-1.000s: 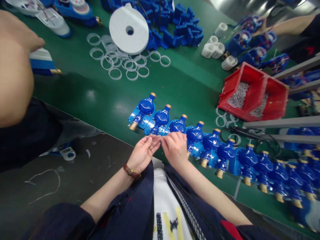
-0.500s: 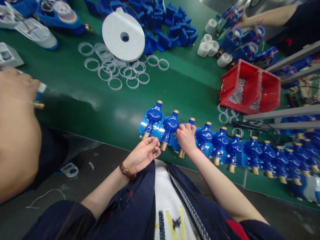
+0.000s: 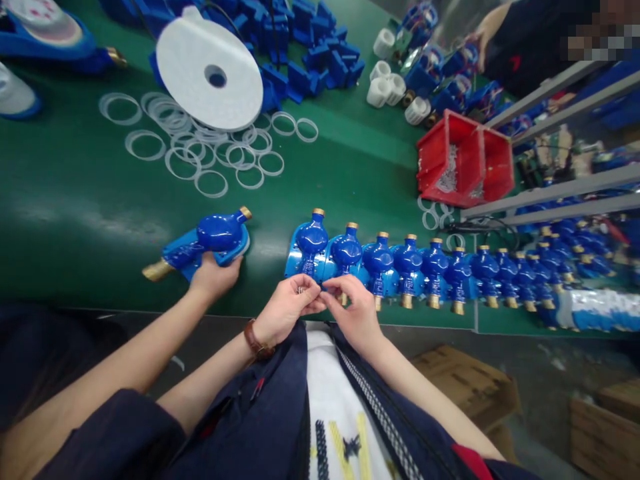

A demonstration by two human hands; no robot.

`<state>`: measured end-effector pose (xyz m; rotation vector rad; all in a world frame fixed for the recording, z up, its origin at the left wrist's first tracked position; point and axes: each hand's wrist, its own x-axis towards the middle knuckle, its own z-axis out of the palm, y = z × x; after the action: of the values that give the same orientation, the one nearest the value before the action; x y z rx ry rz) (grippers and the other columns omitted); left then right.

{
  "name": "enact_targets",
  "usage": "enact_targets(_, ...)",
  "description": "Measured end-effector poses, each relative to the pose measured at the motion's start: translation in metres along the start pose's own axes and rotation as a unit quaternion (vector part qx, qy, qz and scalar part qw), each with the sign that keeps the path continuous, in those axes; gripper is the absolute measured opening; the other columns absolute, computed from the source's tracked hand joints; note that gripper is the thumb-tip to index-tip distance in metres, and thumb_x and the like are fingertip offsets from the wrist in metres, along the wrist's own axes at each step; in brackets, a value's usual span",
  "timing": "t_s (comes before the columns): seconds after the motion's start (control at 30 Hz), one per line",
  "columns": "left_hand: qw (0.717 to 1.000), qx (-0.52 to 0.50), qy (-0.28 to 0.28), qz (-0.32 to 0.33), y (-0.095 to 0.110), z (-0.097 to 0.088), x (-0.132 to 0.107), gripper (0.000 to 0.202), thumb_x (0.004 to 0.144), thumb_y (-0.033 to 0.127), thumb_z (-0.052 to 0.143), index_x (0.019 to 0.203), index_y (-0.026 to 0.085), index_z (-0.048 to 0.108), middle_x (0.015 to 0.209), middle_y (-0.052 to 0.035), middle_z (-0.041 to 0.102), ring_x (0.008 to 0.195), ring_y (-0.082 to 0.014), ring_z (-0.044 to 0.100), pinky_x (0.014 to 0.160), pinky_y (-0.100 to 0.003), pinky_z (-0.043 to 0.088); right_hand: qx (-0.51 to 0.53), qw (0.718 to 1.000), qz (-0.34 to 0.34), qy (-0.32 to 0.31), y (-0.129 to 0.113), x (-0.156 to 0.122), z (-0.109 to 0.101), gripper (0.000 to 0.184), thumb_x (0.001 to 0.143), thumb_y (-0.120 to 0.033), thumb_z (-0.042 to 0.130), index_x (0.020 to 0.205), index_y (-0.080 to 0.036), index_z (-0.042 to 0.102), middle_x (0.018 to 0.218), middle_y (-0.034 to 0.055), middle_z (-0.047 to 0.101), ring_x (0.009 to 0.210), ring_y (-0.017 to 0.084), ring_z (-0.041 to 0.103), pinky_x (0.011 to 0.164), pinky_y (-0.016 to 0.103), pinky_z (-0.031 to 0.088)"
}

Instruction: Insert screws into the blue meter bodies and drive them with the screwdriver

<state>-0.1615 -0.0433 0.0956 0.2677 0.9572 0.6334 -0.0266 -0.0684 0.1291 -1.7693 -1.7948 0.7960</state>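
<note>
My left hand (image 3: 290,307), with a brown strap watch (image 3: 257,340) on its wrist, is closed over small metallic bits too small to name. Close against it, my right hand (image 3: 356,310) pinches thumb and finger together at the left fingertips; what lies between them is too small to make out. Just beyond both hands, a row of blue meter-like bodies with brass ends lies along the table's near edge. The end one (image 3: 313,239) and its neighbour (image 3: 347,250) are nearest, their lower ends partly covered by my hands.
At left, a co-worker's hand (image 3: 213,275) holds another blue meter-like body (image 3: 220,232). Clear rings (image 3: 213,183) lie by a white reel (image 3: 210,73). A red two-part bin (image 3: 425,163) with small metal pieces stands at right. Another person's hand (image 3: 484,40) is at the back.
My right hand has left the third blue body and moved left and toward me, meeting my left hand. The co-worker's blue meter-like body has come beside the row. The view has shifted.
</note>
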Motion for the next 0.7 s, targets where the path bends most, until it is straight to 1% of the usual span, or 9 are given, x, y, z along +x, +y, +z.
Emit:
enact_targets(0.03,1.000,-0.002,0.009,-0.004,-0.001,-0.001,0.000,0.036,0.058,0.037,0.081,0.075,0.012,0.061,0.063,0.0003,0.064,0.054,-0.0069,0.059,0.060,-0.019,0.051,-0.035,0.999,0.001,0.013,-0.002,-0.002,0.002,0.009,0.084,-0.025,0.057,0.081,-0.020,0.063,0.078,0.0014,0.065,0.076,0.014,0.055,0.071,0.030,0.041)
enact_targets(0.1,1.000,-0.015,0.025,-0.012,-0.003,-0.001,0.001,0.038,0.058,0.037,0.081,0.081,0.011,0.065,0.066,-0.0004,0.065,0.054,-0.0054,0.057,0.060,-0.018,0.050,-0.110,0.993,-0.017,0.026,-0.006,-0.006,0.005,0.012,0.086,-0.024,0.054,0.081,-0.020,0.063,0.080,0.0019,0.066,0.080,0.015,0.054,0.073,0.032,0.037)
enact_targets(0.17,0.999,-0.035,0.035,-0.019,-0.005,-0.002,0.001,0.039,0.056,0.037,0.081,0.081,0.010,0.067,0.068,-0.0007,0.065,0.054,-0.0040,0.054,0.058,-0.017,0.047,-0.164,0.985,-0.042,0.024,-0.011,-0.010,0.009,0.013,0.087,-0.023,0.051,0.084,-0.020,0.063,0.082,0.0017,0.067,0.082,0.016,0.052,0.075,0.034,0.034)
enact_targets(0.23,0.998,-0.050,0.046,-0.019,-0.006,-0.002,0.001,0.038,0.054,0.036,0.082,0.076,0.010,0.066,0.070,-0.0013,0.065,0.057,-0.0050,0.055,0.058,-0.017,0.046,-0.192,0.980,-0.052,0.019,-0.015,-0.013,0.013,0.013,0.086,-0.025,0.052,0.091,-0.021,0.063,0.086,0.0018,0.066,0.085,0.017,0.051,0.078,0.036,0.032)
enact_targets(0.3,0.997,-0.055,0.057,-0.020,-0.007,-0.002,0.000,0.037,0.054,0.036,0.082,0.074,0.010,0.066,0.071,-0.0017,0.064,0.062,-0.0070,0.056,0.059,-0.018,0.045,-0.214,0.975,-0.051,0.013,-0.018,-0.014,0.017,0.017,0.084,-0.031,0.055,0.096,-0.021,0.062,0.090,0.0026,0.065,0.088,0.019,0.050,0.080,0.038,0.032)
enact_targets(0.4,0.996,-0.068,0.053,-0.035,-0.007,-0.002,-0.002,0.037,0.055,0.037,0.081,0.075,0.010,0.066,0.070,-0.0019,0.064,0.063,-0.0084,0.057,0.059,-0.019,0.045,-0.251,0.966,-0.053,0.024,-0.016,-0.015,0.022,0.016,0.084,-0.032,0.056,0.095,-0.022,0.062,0.094,0.0037,0.063,0.091,0.019,0.048,0.082,0.038,0.031)
enact_targets(0.53,0.995,-0.082,0.045,-0.046,-0.006,-0.002,-0.002,0.037,0.055,0.037,0.082,0.074,0.009,0.066,0.072,-0.0025,0.064,0.064,-0.0089,0.057,0.062,-0.021,0.046,-0.272,0.958,-0.073,0.054,-0.013,-0.015,0.027,0.012,0.086,-0.026,0.053,0.084,-0.021,0.063,0.092,0.0035,0.063,0.091,0.018,0.047,0.081,0.036,0.032)
enact_targets(0.63,0.994,-0.089,0.045,-0.045,-0.004,-0.003,-0.002,0.034,0.056,0.035,0.082,0.074,0.010,0.066,0.072,-0.0025,0.065,0.067,-0.0096,0.058,0.065,-0.021,0.046,-0.264,0.959,-0.085,0.057,-0.013,-0.013,0.028,0.011,0.087,-0.023,0.052,0.085,-0.020,0.063,0.090,0.0029,0.064,0.091,0.018,0.047,0.082,0.036,0.032)
enact_targets(0.7,0.994,-0.093,0.044,-0.041,-0.002,-0.004,-0.002,0.032,0.058,0.034,0.081,0.074,0.011,0.066,0.074,-0.0027,0.065,0.069,-0.0102,0.059,0.066,-0.022,0.046,-0.244,0.965,-0.080,0.051,-0.014,-0.010,0.026,0.011,0.087,-0.023,0.053,0.087,-0.021,0.063,0.091,0.0027,0.064,0.092,0.018,0.047,0.084,0.037,0.031)
